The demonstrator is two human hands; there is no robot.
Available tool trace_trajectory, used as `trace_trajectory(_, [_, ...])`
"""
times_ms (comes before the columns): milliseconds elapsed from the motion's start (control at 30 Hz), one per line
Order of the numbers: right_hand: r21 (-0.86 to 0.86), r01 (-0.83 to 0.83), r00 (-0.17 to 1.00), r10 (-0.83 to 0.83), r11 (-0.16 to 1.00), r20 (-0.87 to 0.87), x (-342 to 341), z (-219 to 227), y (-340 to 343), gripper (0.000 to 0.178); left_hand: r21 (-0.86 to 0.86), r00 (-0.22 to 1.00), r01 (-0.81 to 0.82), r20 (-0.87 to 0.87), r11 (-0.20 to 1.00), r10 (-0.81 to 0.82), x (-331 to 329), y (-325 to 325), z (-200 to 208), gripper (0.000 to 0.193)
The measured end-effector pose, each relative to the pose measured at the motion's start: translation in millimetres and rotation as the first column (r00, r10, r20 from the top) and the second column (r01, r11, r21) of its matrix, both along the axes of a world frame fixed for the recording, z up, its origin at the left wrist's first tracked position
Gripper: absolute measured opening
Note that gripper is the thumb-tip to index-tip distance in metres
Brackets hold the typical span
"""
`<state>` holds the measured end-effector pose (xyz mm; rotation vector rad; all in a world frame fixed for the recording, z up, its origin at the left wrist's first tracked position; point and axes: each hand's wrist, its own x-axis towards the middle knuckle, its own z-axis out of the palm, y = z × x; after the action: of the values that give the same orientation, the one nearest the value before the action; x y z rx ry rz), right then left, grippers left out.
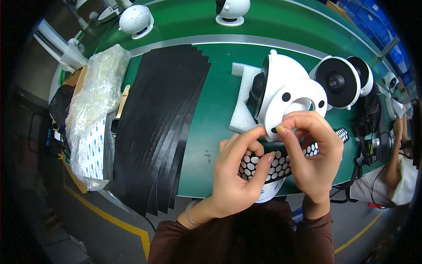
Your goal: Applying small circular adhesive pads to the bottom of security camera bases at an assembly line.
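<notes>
White ring (303, 89) is tilted up right of the middle of our view, in front of a white rounded housing (290, 66), with black dots on its face. From the left we see a pack in clear plastic (94, 94), then a fanned pile of long black sheets (158, 119) on the green table (204, 145). Farther back stands one round white device (135, 20), and another (235, 9) to its right. White foam (240, 116) lies just left of the housing. Our left hand (239, 176) has its forefinger at the ring's near left rim and its thumb lower, apart from that finger, over a black strip of white discs (279, 167); we cannot tell whether it clamps either one. Our right hand (317, 154) has thumb and forefinger close together by the lowest black dot (273, 130) on that rim; whether they grip or only touch, we cannot tell. Beyond it, two white devices with black fronts (337, 83) stand side by side, and at the far right is another person (402, 176) in a pale top.
</notes>
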<state>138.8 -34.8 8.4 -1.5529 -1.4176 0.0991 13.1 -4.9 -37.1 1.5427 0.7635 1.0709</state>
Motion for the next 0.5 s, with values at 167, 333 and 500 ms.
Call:
trace_trajectory(167, [0.025,-0.001,1.000,0.001,1.000,0.014,-2.2,-1.8,1.5,0.013,0.092,0.999,-0.030,-0.018,0.995,0.032,-0.4,0.7,1.0,0.039])
trace_trajectory(333, [-0.005,-0.013,1.000,0.013,1.000,-0.003,-1.7,-2.9,-1.4,0.013,0.098,0.999,-0.040,0.000,0.994,0.041,1.1,0.9,0.3,0.037])
trace_trajectory(500, [-0.053,-0.027,0.951,0.010,0.998,-0.308,4.0,3.1,-1.8,0.031,0.154,0.998,-0.011,-0.059,0.988,0.020,-3.5,4.3,1.7,0.035])
